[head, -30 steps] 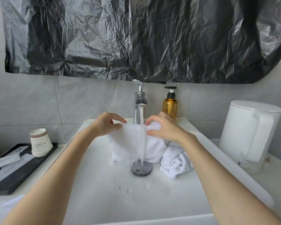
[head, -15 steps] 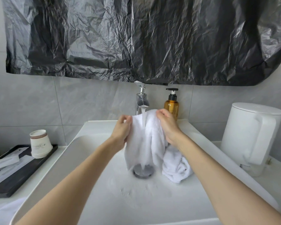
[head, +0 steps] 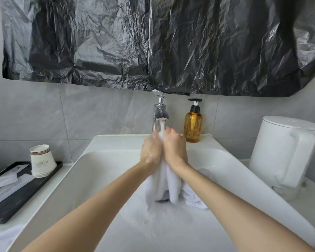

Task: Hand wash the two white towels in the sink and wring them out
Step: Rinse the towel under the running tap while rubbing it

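A wet white towel (head: 164, 182) hangs bunched over the drain of the white sink (head: 102, 179). My left hand (head: 151, 150) and my right hand (head: 175, 148) grip its top edge, pressed knuckle to knuckle right under the chrome tap (head: 160, 113). Water runs from the tap onto the fabric between my hands. The second white towel (head: 195, 197) lies crumpled on the sink floor to the right, partly hidden behind my right forearm. Foam flecks dot the basin below.
An amber pump bottle (head: 192, 122) stands right of the tap. A white kettle (head: 284, 153) sits on the right counter. At left, a stack of paper cups (head: 42, 160) rests on a black tray (head: 16, 193). Black plastic sheeting (head: 153, 42) hangs above.
My hands have come together from a spread hold, gathering the towel's top into a tight bunch and lifting it under the running water. The towel now hangs narrower.
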